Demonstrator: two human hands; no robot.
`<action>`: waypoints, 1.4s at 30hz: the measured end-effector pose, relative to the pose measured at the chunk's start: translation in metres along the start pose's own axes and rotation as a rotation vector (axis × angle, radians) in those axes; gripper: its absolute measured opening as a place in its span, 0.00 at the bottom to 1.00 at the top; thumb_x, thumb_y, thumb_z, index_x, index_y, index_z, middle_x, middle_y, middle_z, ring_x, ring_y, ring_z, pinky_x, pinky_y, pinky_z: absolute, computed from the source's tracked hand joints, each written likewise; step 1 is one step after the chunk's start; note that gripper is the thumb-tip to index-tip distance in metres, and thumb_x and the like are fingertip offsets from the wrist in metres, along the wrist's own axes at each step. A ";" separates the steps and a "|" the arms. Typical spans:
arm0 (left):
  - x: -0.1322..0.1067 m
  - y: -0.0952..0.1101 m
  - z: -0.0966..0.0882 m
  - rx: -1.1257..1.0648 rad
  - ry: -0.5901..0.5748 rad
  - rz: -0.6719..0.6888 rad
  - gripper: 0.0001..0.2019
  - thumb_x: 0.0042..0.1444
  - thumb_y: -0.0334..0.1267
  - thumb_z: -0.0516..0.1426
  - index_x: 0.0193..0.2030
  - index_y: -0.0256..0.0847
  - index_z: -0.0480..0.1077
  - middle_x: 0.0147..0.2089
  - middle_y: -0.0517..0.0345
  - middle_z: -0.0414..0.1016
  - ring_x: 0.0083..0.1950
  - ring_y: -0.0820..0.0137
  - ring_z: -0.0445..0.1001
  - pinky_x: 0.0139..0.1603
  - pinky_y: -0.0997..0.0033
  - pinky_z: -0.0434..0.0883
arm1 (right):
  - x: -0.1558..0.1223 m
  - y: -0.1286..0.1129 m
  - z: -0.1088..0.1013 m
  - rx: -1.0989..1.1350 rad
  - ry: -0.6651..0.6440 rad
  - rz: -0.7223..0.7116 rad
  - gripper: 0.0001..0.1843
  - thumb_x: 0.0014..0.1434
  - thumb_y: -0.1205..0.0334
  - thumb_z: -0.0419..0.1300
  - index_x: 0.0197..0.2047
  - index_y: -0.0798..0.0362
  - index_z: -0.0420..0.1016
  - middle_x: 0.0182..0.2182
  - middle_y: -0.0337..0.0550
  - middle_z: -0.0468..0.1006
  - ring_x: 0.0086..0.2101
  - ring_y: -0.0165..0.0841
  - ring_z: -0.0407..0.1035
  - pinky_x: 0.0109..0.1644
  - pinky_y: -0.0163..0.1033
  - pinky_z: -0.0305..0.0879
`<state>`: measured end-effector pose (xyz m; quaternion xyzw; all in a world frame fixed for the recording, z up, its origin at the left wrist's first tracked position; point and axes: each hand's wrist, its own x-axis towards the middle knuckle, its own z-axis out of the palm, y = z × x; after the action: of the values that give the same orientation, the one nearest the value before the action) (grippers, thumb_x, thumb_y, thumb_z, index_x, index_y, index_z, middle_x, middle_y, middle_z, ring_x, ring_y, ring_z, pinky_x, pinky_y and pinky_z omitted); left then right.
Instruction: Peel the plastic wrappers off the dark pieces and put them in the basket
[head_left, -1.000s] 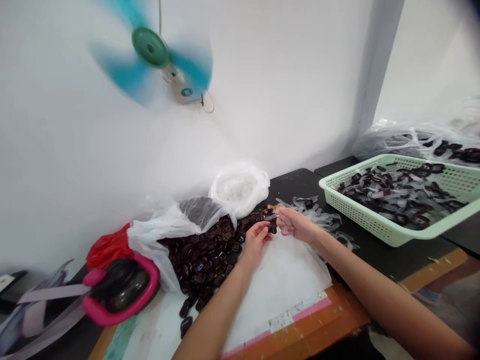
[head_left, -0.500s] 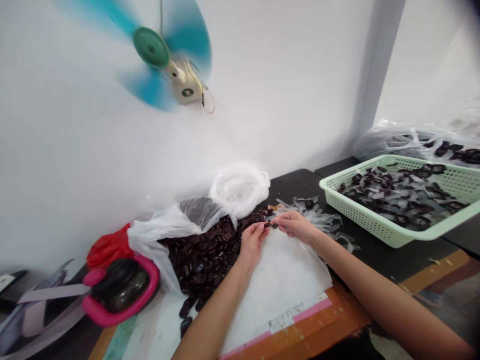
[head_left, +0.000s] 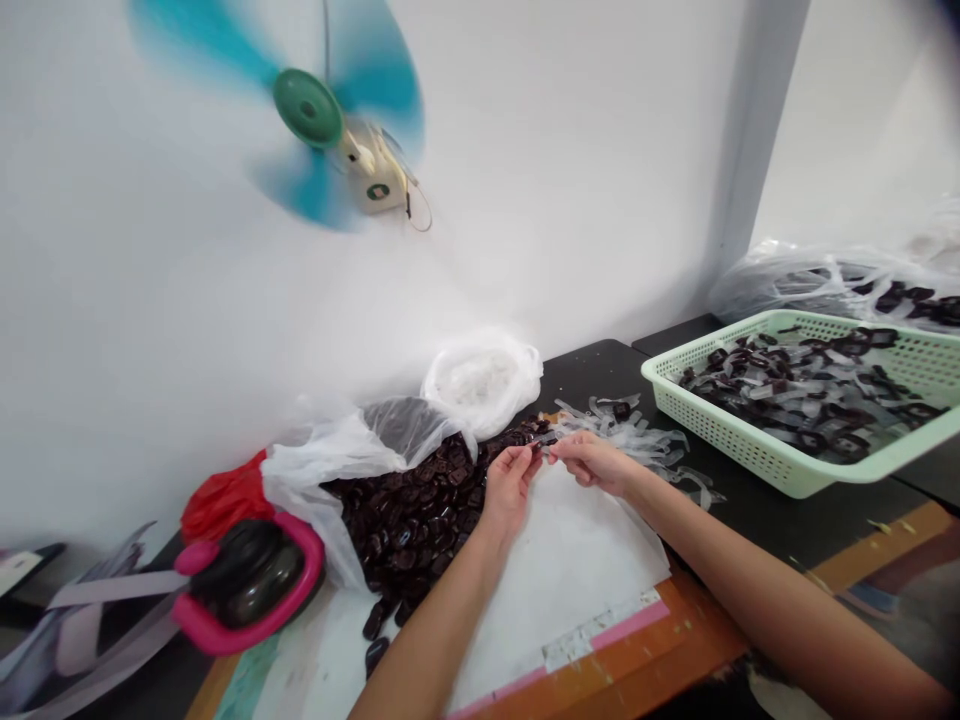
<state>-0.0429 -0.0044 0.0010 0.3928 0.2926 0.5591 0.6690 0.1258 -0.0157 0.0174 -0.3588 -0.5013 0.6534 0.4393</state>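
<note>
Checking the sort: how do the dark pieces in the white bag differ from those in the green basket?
The bag's pieces sit in a dense heap; the basket's pieces lie looser. The basket's pieces are mixed with clear strips; the bag's show none. Both are dark, rounded.

This was a small piecework workshop: a wall fan (head_left: 308,108) spun above a black desk (head_left: 592,370) holding a green plastic basket (head_left: 720,430) and a plastic bag (head_left: 330,455) of dark pieces (head_left: 405,520)

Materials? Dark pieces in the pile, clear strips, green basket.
The dark pieces look like glossy moulded plastic or resin: sharp highlights, repeated shapes. The clear strips look like thin, flexible plastic film: translucent, curled. The basket looks like semi-matte moulded plastic: pale green, regular lattice.
</note>
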 end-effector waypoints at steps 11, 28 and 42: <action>-0.003 0.000 0.002 0.030 -0.040 0.025 0.10 0.45 0.37 0.66 0.30 0.35 0.71 0.38 0.54 0.77 0.39 0.72 0.75 0.50 0.68 0.68 | 0.001 0.002 0.000 0.094 -0.054 0.080 0.16 0.52 0.50 0.61 0.30 0.57 0.71 0.14 0.35 0.67 0.12 0.19 0.44 0.15 0.29 0.33; -0.004 -0.003 0.000 0.089 -0.047 0.091 0.12 0.43 0.38 0.67 0.31 0.35 0.72 0.38 0.52 0.77 0.37 0.70 0.75 0.47 0.65 0.69 | -0.001 0.006 0.005 0.052 -0.058 0.094 0.16 0.53 0.50 0.59 0.30 0.56 0.70 0.14 0.35 0.66 0.13 0.19 0.40 0.15 0.28 0.33; -0.011 -0.007 0.001 0.157 -0.047 0.096 0.15 0.39 0.39 0.68 0.33 0.33 0.76 0.33 0.50 0.77 0.35 0.70 0.73 0.45 0.65 0.67 | -0.002 0.015 0.008 0.062 0.063 0.026 0.18 0.56 0.47 0.59 0.45 0.46 0.63 0.19 0.30 0.61 0.15 0.18 0.36 0.18 0.27 0.34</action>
<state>-0.0403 -0.0158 -0.0048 0.4705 0.3004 0.5567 0.6152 0.1159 -0.0218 0.0051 -0.3721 -0.4619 0.6626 0.4574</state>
